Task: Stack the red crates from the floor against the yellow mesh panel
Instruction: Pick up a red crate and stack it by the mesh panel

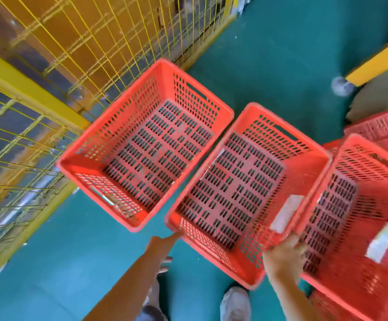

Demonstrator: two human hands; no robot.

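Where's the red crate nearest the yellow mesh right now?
Head view, left of centre: the left crate sits on the green floor beside the yellow mesh panel, with the middle crate close on its right.

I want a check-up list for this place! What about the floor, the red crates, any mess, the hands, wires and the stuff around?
Surface: green floor, a few small specks on it.
Job's things: left crate sits beside the mesh panel; middle crate is next to it; right crate is blurred and overlaps the middle crate's edge. All three are empty of goods. More crates sit at the right edge.
Clutter: white labels inside the middle and right crates.
Hands: left hand stretches a finger to the middle crate's near corner; right hand grips the right crate's rim.
Cables: nothing seen.
Surroundings: yellow beam, wheel, shoe.
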